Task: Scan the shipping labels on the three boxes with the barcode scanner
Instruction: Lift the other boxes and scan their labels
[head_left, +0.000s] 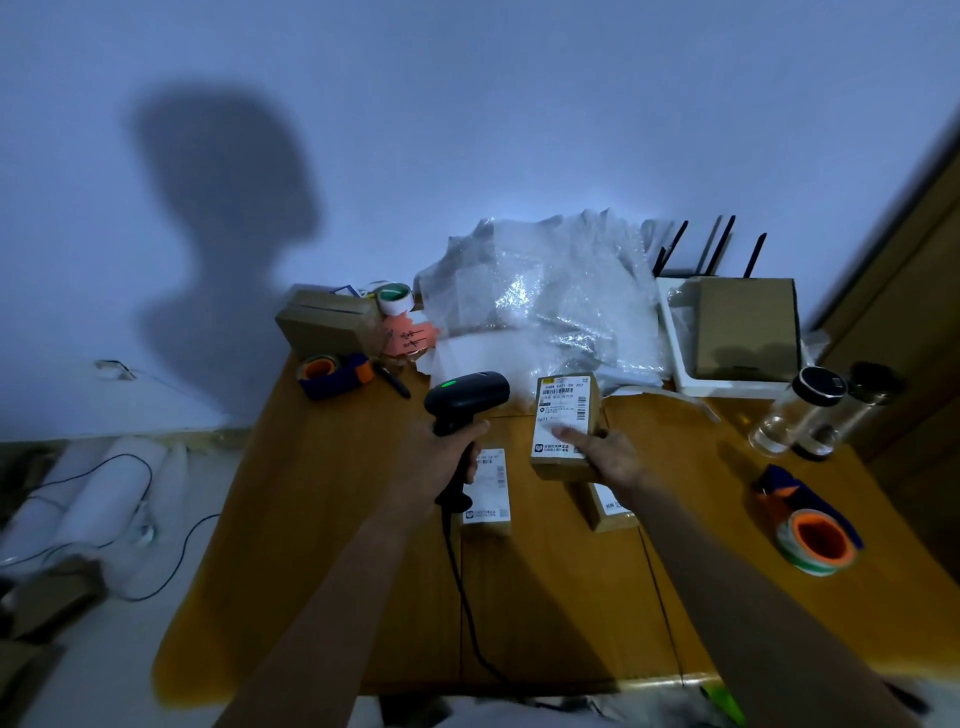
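Note:
My left hand (451, 457) grips the handle of a black barcode scanner (466, 397) held upright; a green light shows on its head, and its cable trails down to the table's near edge. My right hand (610, 456) holds a small brown box (563, 415) lifted and tilted, its white shipping label facing me and my thumb lying on the label. A second labelled box (487, 499) lies flat on the wooden table (322, 519) just under the scanner. A third box (605, 506) lies partly hidden under my right wrist.
Bubble wrap (545, 296) is piled at the back. Tape dispensers lie at the back left (332, 371) and right (810, 525). A cardboard box (330, 319), a white tray (675, 343) with a brown box (745, 327), a router and glass bottles (800, 415) crowd the far edge.

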